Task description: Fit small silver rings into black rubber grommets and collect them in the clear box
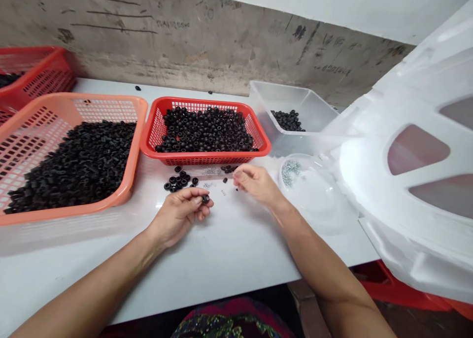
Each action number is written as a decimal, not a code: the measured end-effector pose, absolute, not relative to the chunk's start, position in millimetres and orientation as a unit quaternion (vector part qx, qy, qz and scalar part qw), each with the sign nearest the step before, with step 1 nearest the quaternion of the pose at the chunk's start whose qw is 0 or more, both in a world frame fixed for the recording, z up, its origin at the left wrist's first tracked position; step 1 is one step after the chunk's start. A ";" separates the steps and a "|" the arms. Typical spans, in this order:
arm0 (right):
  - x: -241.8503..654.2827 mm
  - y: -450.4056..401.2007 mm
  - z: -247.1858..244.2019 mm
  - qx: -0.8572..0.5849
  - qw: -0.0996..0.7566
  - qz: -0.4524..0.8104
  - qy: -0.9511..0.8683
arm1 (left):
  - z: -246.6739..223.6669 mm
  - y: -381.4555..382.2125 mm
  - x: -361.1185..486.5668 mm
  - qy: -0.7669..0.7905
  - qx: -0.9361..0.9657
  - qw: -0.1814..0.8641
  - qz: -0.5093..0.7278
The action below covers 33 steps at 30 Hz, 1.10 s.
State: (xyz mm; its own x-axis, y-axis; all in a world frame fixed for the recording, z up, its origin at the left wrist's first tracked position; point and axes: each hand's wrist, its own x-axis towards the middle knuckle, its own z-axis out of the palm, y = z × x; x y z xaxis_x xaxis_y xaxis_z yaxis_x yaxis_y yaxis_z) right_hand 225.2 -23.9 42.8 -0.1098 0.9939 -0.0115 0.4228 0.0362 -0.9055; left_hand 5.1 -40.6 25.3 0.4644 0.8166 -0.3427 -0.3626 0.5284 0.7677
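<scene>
My left hand (pixel 185 211) holds a small black round part (pixel 205 198) between thumb and fingers above the white table (pixel 221 264). To its right, my right hand (pixel 254 181) has its thumb and fingertips pressed together; whatever they may hold is too small to make out. Several black rings (pixel 179 180) lie in a loose group just beyond my left hand. Small black pieces (pixel 228 169) and tiny metal bits (pixel 209 185) are scattered between and beyond the two hands.
Behind the hands stands a red basket (pixel 205 155) of black round parts. An orange basket (pixel 127 190) of black pieces is at left, another red basket (pixel 55 72) behind it. At right are a clear bin (pixel 295 141), a clear dish (pixel 314 195) with metal bits, and a large white plastic object (pixel 369 165).
</scene>
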 end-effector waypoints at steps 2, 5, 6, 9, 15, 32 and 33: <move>237.8 -18.6 40.7 -0.613 0.343 0.324 -0.634 | 25.4 -37.4 3.7 0.367 0.288 0.798 0.382; 242.2 -14.3 27.9 -0.621 0.285 0.254 -0.685 | 24.0 -34.4 2.1 0.371 0.269 0.799 0.389; 239.9 -13.5 22.3 -0.612 0.270 0.234 -0.705 | 23.7 -33.9 1.9 0.371 0.267 0.799 0.390; 228.3 -11.3 7.0 -0.585 0.235 0.164 -0.758 | 23.6 -33.8 1.6 0.366 0.268 0.802 0.388; 218.6 -6.6 -5.4 -0.576 0.208 0.082 -0.786 | 23.6 -35.7 1.2 0.369 0.281 0.800 0.381; 216.4 -20.5 31.6 -0.496 0.437 0.615 -0.430 | 19.5 -36.6 3.1 0.369 0.321 0.792 0.365; 218.8 -20.1 32.1 -0.487 0.438 0.628 -0.419 | 19.0 -36.6 3.1 0.370 0.324 0.791 0.364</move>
State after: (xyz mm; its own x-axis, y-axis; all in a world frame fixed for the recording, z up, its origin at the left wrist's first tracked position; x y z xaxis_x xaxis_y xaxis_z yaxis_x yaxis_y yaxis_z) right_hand 218.8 -20.1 32.1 -0.1416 0.9591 -0.2451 -0.1414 -0.2646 -0.9539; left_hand 3.1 -36.6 19.0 0.4622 0.8152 -0.3491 -0.3353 0.5251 0.7822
